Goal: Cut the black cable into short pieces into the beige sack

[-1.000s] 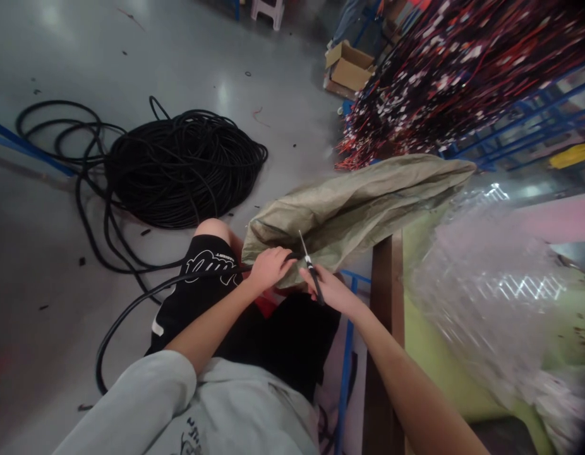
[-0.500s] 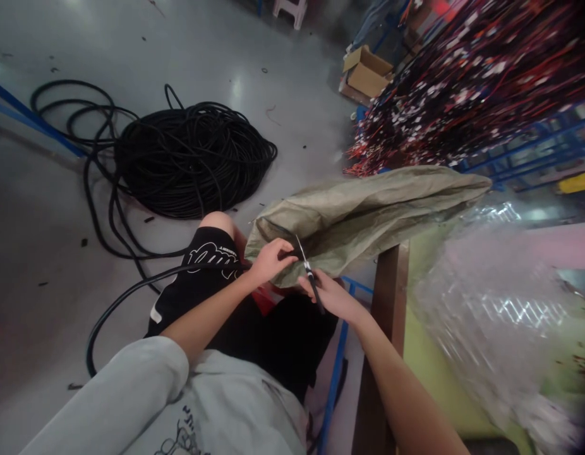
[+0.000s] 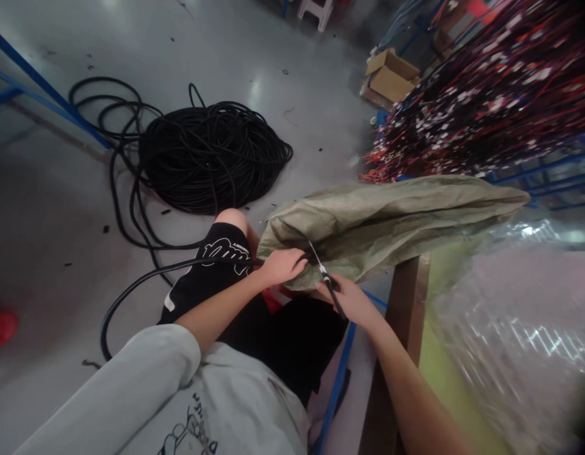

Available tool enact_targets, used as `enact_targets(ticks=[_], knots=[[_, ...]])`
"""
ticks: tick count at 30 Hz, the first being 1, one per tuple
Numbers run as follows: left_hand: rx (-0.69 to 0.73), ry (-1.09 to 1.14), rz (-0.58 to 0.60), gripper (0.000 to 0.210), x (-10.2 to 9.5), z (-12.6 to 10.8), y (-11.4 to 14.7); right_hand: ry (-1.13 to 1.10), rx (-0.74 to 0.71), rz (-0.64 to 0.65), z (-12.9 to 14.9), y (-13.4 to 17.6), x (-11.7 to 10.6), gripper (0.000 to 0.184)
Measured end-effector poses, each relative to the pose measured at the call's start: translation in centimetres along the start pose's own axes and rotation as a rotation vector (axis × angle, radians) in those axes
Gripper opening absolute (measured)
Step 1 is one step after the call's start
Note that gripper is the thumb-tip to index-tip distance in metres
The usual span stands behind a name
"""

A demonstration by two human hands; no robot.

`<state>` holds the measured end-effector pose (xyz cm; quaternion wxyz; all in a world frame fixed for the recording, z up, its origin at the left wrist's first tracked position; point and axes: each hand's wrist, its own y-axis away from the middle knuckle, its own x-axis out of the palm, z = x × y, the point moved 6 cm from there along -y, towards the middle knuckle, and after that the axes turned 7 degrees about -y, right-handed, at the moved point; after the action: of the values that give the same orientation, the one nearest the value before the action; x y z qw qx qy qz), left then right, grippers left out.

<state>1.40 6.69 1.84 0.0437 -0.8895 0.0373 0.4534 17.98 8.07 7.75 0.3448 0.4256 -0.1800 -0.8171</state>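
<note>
Crumpled sack point(image 3: 392, 202) near coiled black cable point(image 3: 207, 158)

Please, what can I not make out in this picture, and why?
All in the head view:
Black round cable: the left hand hides the stretch it grips.
Slim black-handled metal tool: the right hand covers part of the handle.
Olive-green fabric sack: shadowed folds hide its inside.
Red rounded object: cut by the left edge.
Bundle of red, black and white strands: blurred, cut by the right edge.
</note>
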Motion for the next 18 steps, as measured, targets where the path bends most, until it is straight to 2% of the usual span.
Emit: enact_targets(ticks=[4, 11, 14, 18], knots=[[0.047, -0.002, -0.045, 0.035, -0.01, 0.06, -0.05, -0.003, -0.024, -0.025, -0.16, -0.20, -0.04, 0.034], [0.117, -0.051, -0.198, 0.033, -0.29, -0.12, 0.17, -0.069, -0.015, -0.038, 0.36, 0.11, -0.12, 0.035], [0.108, -0.066, -0.244, 0.032, -0.27, 0.00, 0.19, -0.160, 0.034, -0.002, 0.17, 0.19, 0.07, 0.037], [0.085, -0.072, -0.282, 0.028, -0.53, 0.29, 0.16, -0.236, 0.043, -0.026, 0.53, 0.22, 0.18, 0.038]])
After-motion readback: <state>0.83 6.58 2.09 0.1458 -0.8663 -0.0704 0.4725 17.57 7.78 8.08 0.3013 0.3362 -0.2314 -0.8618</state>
